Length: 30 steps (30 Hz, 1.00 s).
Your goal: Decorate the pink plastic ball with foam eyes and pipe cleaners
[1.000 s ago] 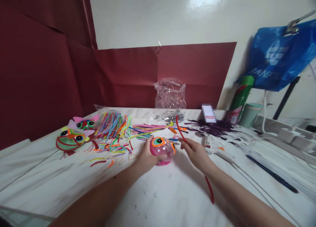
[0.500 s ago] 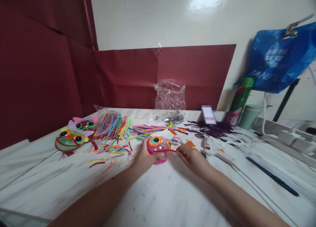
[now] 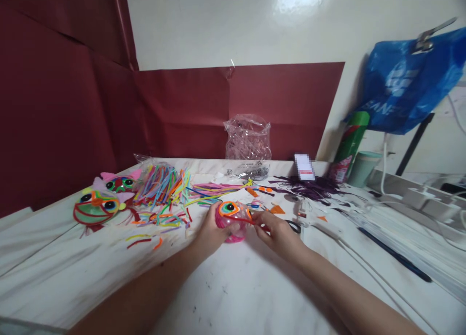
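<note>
My left hand [image 3: 211, 230] is closed around a see-through pink craft figure [image 3: 240, 233] with orange-rimmed eyes and pink strands at its left side. The left thumb lies across its front. A thin red pipe cleaner [image 3: 243, 221] runs across the figure below the eyes. Its right end is pinched between the fingers of my right hand [image 3: 272, 232], close to the figure's right side. Black scissors handles [image 3: 293, 226] show just beyond the right hand; the rest of them is hidden.
Two finished-looking colourful craft faces [image 3: 95, 216] lie at the left. Beside them are a bundle of pipe cleaners [image 3: 160, 182] and cut scraps [image 3: 163, 219]. Dark purple strips [image 3: 316, 187], a phone [image 3: 304, 167], a green cup [image 3: 366, 169], a glue gun [image 3: 327, 232] and a dark pen [image 3: 395, 255] stand or lie rightward.
My right hand has come nearer the figure with the red pipe cleaner, which now sags in a curve instead of running straight. The left hand keeps its hold. The view has shifted slightly.
</note>
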### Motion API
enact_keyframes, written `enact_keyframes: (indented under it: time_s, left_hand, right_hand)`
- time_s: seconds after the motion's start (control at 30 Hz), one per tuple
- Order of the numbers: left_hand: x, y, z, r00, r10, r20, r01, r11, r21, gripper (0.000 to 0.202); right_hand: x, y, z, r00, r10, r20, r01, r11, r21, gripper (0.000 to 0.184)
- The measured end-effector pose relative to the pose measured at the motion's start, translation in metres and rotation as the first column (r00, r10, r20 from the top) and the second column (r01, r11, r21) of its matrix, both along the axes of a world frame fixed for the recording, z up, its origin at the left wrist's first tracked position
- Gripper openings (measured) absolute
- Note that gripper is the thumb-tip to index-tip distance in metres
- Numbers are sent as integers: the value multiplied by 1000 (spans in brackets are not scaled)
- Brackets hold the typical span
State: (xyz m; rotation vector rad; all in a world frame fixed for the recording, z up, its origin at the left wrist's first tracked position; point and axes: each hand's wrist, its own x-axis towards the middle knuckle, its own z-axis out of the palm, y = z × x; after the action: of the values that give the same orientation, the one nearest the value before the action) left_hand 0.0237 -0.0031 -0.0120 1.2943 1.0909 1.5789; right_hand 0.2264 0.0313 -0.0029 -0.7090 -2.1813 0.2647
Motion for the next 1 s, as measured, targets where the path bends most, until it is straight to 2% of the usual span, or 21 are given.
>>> enact_keyframes:
  time_s: [0.13,0.23,0.3,0.37,0.4,0.47,0.57,0.63,0.77,0.9,1.0]
  left_hand:
    - [-1,1,2,987,40,-157,-38,999,13,57]
    - [-3,2,3,966,133,-223,-134,991,12,65]
    - [-6,0,7,902,273,-335,-245,962,123,77]
    - [-9,-6,15,789,430,-438,-299,893,337,77]
    - [-9,-10,20,738,489,-466,-279,849,449,70]
    - [-9,-18,29,679,542,-494,-158,766,623,49]
    - [-4,-28,40,690,491,-532,57,696,716,12]
    - [-1,-31,42,712,450,-539,106,690,716,10]
    - [1,-31,42,716,349,-604,197,730,654,8]
    - [-2,-30,45,643,313,-698,306,731,610,12]
    - [-5,-31,50,595,322,-736,324,742,587,20]
  right_hand:
    - [-1,0,0,1000,-1,-13,2,999,33,13]
    - [0,-2,2,999,-18,-26,19,998,57,12]
    - [1,-4,5,998,-37,-46,40,997,69,11]
    - [2,-8,9,997,-41,-71,48,994,103,11]
    - [2,-10,10,996,-31,-83,42,990,135,11]
    - [1,-16,14,996,12,-91,8,975,222,12]
    - [-1,-23,17,994,73,-82,-42,943,330,12]
    - [-2,-26,18,993,87,-78,-55,939,340,11]
    - [-2,-30,21,993,107,40,-114,958,264,13]
    - [4,-30,29,976,151,157,-183,959,214,28]
    - [11,-29,38,945,268,185,-284,957,62,30]
